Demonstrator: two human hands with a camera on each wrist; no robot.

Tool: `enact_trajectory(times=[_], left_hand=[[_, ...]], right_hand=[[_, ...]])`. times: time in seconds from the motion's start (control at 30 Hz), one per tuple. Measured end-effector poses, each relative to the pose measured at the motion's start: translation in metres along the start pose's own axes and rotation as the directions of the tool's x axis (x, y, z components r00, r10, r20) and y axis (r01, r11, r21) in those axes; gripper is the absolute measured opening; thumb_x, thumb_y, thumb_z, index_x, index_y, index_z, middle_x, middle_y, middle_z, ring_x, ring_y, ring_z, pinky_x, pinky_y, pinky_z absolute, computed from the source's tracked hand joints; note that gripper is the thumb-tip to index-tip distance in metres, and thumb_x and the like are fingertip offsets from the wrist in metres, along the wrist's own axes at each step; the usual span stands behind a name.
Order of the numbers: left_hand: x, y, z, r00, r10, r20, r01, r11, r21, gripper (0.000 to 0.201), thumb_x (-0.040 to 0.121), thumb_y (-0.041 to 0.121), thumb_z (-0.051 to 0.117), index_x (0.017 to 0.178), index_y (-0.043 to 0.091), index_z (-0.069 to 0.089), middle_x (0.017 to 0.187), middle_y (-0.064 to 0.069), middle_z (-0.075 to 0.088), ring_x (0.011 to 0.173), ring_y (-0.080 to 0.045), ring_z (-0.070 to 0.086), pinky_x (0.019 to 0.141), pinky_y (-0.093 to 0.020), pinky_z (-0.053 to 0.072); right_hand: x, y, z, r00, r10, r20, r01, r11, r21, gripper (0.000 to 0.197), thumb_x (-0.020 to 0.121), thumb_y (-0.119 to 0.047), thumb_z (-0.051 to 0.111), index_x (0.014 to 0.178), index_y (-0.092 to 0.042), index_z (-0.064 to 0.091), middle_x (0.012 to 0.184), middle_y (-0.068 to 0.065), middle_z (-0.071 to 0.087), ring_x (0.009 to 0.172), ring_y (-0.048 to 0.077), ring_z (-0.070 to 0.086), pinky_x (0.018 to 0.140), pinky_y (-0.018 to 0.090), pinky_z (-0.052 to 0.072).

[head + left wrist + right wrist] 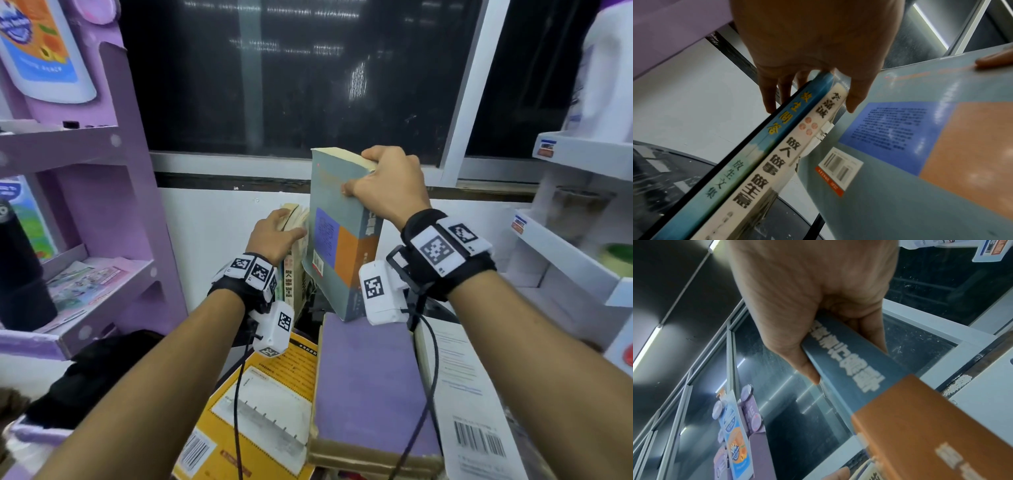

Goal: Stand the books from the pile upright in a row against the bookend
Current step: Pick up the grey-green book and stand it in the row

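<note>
My right hand [376,178] grips the top of a thick grey book [329,205] with blue and orange panels, held upright and slightly tilted over the pile. Its thumb lies on the cover and its fingers go over the page edge. The same grey book [920,426] fills the right wrist view. My left hand [279,233] pinches the tops of two standing books, a blue-spined one [764,146] and a cream-spined one [781,162], just left of the grey book [900,194]. A thin black bookend edge [748,139] runs along the blue book's far side. A purple book [370,383], a yellow book [267,394] and a white book [472,394] lie flat.
A purple shelf unit [102,205] stands on the left with a black bottle [20,274] on it. White shelves [565,240] stand on the right. A dark window [291,68] and white wall are behind the books. A black bundle [96,370] lies at front left.
</note>
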State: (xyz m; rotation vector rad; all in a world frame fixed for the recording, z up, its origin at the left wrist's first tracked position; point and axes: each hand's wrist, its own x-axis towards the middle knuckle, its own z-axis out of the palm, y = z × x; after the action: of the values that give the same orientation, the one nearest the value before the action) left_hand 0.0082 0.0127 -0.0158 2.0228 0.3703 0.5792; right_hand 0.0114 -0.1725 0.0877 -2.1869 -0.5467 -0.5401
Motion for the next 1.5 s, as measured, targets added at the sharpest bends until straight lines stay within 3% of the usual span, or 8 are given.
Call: enact_trajectory(times=[0.17,0.47,0.67,0.97,1.13,1.3,1.4,1.5], left_hand=[[0.003,-0.005,0.002,0.999,0.044,-0.024,-0.043,0.998,0.034,0.047,0.092,0.021,0.056,0.139,0.022,0.048,0.136,-0.004,0.055,0.121,-0.022,0.052,0.090,-0.018,0.034],[0.008,-0.015,-0.004,0.997,0.073,0.011,-0.073,0.996,0.055,0.049,0.093,0.023,0.055,0.142,0.025,0.044,0.136,-0.003,0.053,0.104,-0.014,0.050,0.085,-0.018,0.035],[0.011,-0.019,-0.002,0.996,0.074,0.046,-0.077,0.995,0.064,0.054,0.092,0.028,0.057,0.144,0.023,0.042,0.144,-0.006,0.047,0.127,-0.024,0.048,0.108,-0.036,0.037],[0.014,-0.026,-0.004,0.995,0.053,0.089,-0.048,0.997,-0.063,0.055,0.090,0.038,0.058,0.142,0.028,0.043,0.143,-0.003,0.049,0.126,-0.023,0.049,0.108,-0.043,0.039],[0.014,-0.028,-0.002,0.994,0.054,0.099,-0.043,0.993,-0.107,0.052,0.092,0.038,0.056,0.141,0.028,0.043,0.142,-0.001,0.049,0.125,-0.021,0.050,0.109,-0.040,0.038],[0.014,-0.031,-0.004,0.988,0.043,0.151,-0.016,0.985,-0.174,0.057,0.081,0.053,0.046,0.135,0.034,0.048,0.139,-0.001,0.052,0.126,-0.021,0.050,0.110,-0.044,0.036],[0.018,-0.038,-0.006,0.979,0.013,0.202,0.030,0.978,-0.207,0.047,0.077,0.060,0.044,0.121,0.046,0.052,0.131,-0.003,0.058,0.119,-0.025,0.056,0.106,-0.051,0.039],[0.018,-0.034,-0.012,0.972,0.020,0.233,0.025,0.982,-0.190,0.034,0.089,0.048,0.039,0.121,0.044,0.050,0.130,-0.003,0.059,0.117,-0.023,0.057,0.105,-0.049,0.041]], right_hand=[[0.013,0.005,0.026,0.999,0.019,-0.035,-0.019,1.000,-0.006,0.037,0.081,-0.019,0.067,0.118,-0.013,0.062,0.116,0.010,0.063,0.115,0.028,0.050,0.087,0.029,0.043],[0.016,0.022,0.083,0.997,0.075,-0.017,-0.075,0.997,-0.008,0.033,0.077,-0.019,0.063,0.110,-0.017,0.063,0.098,0.008,0.067,0.091,0.029,0.056,0.076,0.029,0.049],[0.012,0.031,0.109,0.996,0.081,0.035,-0.081,0.997,-0.009,0.024,0.077,-0.021,0.061,0.101,-0.017,0.063,0.093,0.008,0.068,0.087,0.032,0.061,0.073,0.031,0.053],[0.005,0.035,0.122,0.993,0.080,0.092,-0.081,0.997,0.010,0.030,0.085,-0.028,0.063,0.113,-0.017,0.062,0.100,0.008,0.068,0.085,0.024,0.053,0.065,0.025,0.038],[0.004,0.035,0.121,0.988,0.090,0.129,-0.091,0.996,0.005,0.039,0.085,-0.031,0.066,0.122,-0.017,0.059,0.108,0.007,0.067,0.100,0.027,0.059,0.064,0.022,0.037],[0.012,0.032,0.127,0.963,0.052,0.263,-0.050,0.999,-0.012,0.035,0.079,-0.038,0.066,0.107,-0.019,0.059,0.098,0.003,0.066,0.086,0.022,0.060,0.049,0.020,0.031],[0.015,0.034,0.124,0.927,0.024,0.374,-0.034,0.999,0.020,0.042,0.078,-0.036,0.067,0.115,-0.021,0.055,0.103,0.003,0.065,0.092,0.020,0.061,0.052,0.020,0.040],[0.014,0.036,0.114,0.888,0.010,0.460,-0.017,1.000,0.012,0.058,0.077,-0.034,0.075,0.124,-0.022,0.046,0.104,0.001,0.062,0.079,0.012,0.060,0.044,0.018,0.046]])
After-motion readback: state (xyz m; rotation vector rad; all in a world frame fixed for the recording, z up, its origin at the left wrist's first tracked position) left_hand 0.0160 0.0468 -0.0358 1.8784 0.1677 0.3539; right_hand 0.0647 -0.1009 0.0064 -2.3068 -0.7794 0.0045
